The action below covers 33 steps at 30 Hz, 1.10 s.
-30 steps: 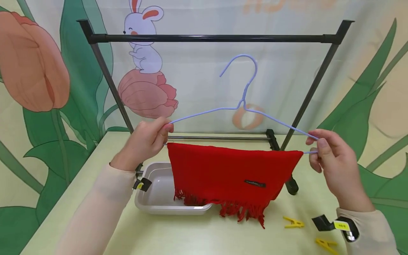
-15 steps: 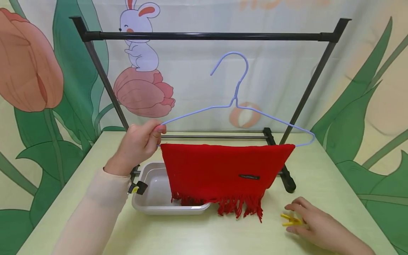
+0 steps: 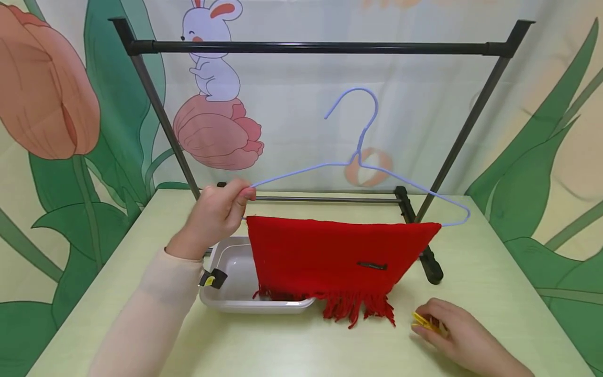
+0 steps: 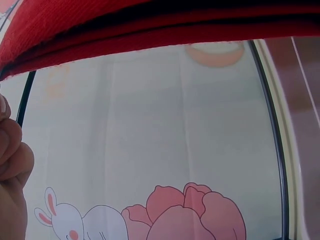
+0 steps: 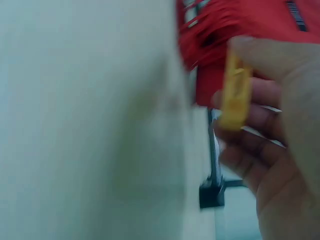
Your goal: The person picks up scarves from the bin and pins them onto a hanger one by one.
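A red fringed scarf (image 3: 339, 256) hangs folded over the lower bar of a pale blue clothes hanger (image 3: 301, 170). My left hand (image 3: 214, 217) grips the hanger's left end and holds it up in front of the rack. Low on the right, my right hand (image 3: 464, 335) pinches a yellow clothespin (image 3: 426, 322) between thumb and fingers. The right wrist view shows that clothespin (image 5: 236, 95) close up, somewhat blurred, with the scarf (image 5: 280, 20) beyond it. In the left wrist view the scarf's folded layers (image 4: 150, 32) cross the top, and only part of the left hand (image 4: 12, 155) shows.
A black garment rack (image 3: 311, 47) stands on the pale table (image 3: 282, 345) behind the hanger, one foot (image 3: 431, 267) reaching forward on the right. Partly behind the scarf sits a light grey plastic basin (image 3: 231, 303). A printed curtain (image 3: 292, 104) forms the backdrop.
My right hand has let go of the hanger's right end, dropped to the table and picked up a yellow clothespin. The left hand still holds the hanger in nearly the same place.
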Each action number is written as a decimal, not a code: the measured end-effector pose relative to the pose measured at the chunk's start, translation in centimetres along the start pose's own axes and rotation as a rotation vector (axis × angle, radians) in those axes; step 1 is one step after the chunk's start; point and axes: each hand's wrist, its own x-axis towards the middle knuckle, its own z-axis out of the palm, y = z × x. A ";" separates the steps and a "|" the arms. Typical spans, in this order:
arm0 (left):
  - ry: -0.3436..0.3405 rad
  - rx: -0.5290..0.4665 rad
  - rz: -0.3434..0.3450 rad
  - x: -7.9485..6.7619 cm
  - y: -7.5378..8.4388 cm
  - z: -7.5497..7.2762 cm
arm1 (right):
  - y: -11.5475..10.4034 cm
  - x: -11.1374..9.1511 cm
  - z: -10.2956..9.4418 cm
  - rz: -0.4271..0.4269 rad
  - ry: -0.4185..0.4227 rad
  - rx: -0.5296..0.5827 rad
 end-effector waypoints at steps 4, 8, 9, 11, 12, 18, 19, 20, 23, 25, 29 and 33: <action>0.004 0.017 0.009 -0.1 -0.1 0.2 | -1.6 0.6 -0.7 -0.093 0.115 0.247; 0.017 0.047 0.006 -0.1 -0.1 0.3 | -4.3 1.7 -2.1 -0.149 0.179 0.470; 0.020 0.051 0.004 -0.2 0.0 0.4 | -5.1 2.0 -2.4 -0.163 0.193 0.530; 0.024 0.059 0.000 -0.2 0.0 0.5 | -6.9 2.8 -3.3 -0.219 0.219 0.636; 0.024 0.061 -0.002 -0.1 0.1 0.6 | -7.9 3.4 -3.9 -0.232 0.224 0.677; 0.032 0.071 0.013 0.7 0.3 1.0 | -14.4 7.7 -7.2 -0.284 0.243 0.812; 0.033 0.071 0.019 0.9 0.4 1.1 | -15.5 8.5 -7.6 -0.284 0.249 0.818; 0.033 0.071 0.022 1.1 0.4 1.1 | -16.5 9.3 -8.1 -0.279 0.259 0.813; 0.031 0.066 0.025 1.7 0.7 1.1 | -19.3 11.7 -9.1 -0.282 0.298 0.802; 0.024 0.064 0.018 2.1 0.8 1.0 | -20.9 13.2 -9.6 -0.286 0.319 0.793; 0.004 0.066 -0.013 2.3 1.1 1.0 | -23.5 15.6 -9.7 -0.299 0.319 0.822; 0.000 0.073 -0.028 2.3 1.2 1.0 | -25.2 17.1 -9.0 -0.306 0.341 0.823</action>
